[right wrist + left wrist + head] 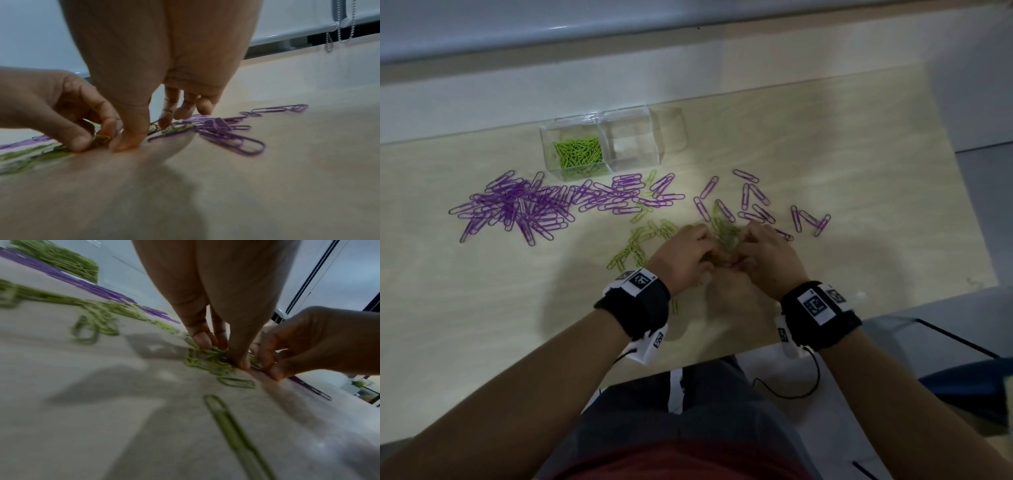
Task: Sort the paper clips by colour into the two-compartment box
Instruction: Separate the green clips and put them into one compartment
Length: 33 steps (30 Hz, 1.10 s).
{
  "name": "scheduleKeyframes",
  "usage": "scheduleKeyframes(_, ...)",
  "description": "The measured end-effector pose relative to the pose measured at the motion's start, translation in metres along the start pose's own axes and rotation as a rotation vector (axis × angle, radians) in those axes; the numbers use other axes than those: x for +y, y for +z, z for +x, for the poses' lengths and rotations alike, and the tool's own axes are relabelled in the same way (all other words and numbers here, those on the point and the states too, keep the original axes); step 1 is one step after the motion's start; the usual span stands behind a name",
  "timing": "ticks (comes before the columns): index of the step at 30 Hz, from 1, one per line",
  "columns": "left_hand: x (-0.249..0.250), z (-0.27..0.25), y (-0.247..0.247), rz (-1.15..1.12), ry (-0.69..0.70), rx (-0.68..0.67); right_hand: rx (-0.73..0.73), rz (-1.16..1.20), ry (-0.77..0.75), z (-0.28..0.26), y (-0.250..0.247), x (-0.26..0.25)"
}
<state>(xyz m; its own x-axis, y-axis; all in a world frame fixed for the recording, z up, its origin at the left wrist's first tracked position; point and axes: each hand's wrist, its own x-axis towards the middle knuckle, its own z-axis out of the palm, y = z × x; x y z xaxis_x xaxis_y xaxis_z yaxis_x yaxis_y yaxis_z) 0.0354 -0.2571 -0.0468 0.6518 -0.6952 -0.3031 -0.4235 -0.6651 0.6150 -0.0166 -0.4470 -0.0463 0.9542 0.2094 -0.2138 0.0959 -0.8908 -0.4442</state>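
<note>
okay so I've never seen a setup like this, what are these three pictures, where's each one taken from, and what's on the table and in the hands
No machine here: a person works with two bare hands, wearing cameras on the head and both wrists. The wide picture looks down from the head. The other two look along each wrist at the fingers.

On the table stands a clear two-compartment box; its left compartment holds green paper clips, and the right one looks empty. Purple paper clips lie scattered, with loose green clips nearer the person.

The left hand and right hand meet over a small bunch of green clips, pinching it together against the table.
</note>
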Motion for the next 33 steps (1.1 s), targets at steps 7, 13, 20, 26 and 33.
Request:
scheduleKeyframes(7, -0.032, -0.016, -0.017, -0.055, -0.035, 0.113, 0.124, 0.176, -0.022, -0.019, -0.005, 0.009)
scheduleKeyframes(13, -0.001, -0.013, -0.023, -0.242, 0.012, 0.219, 0.202, 0.715, 0.235, -0.029, -0.019, 0.000)
scheduleKeyframes(20, 0.044, 0.007, -0.026, -0.985, -0.155, 0.125, 0.191, 1.378, 0.334, -0.014, -0.027, -0.017)
scheduleKeyframes(26, 0.040, 0.007, -0.026, -1.181, -0.153, 0.200, 0.114, 1.589, 0.403, -0.004, -0.026, -0.024)
scheduleKeyframes(33, 0.029, 0.003, -0.032, -1.257, -0.195, 0.124, 0.052, 1.628, 0.443, 0.005, -0.025, -0.036)
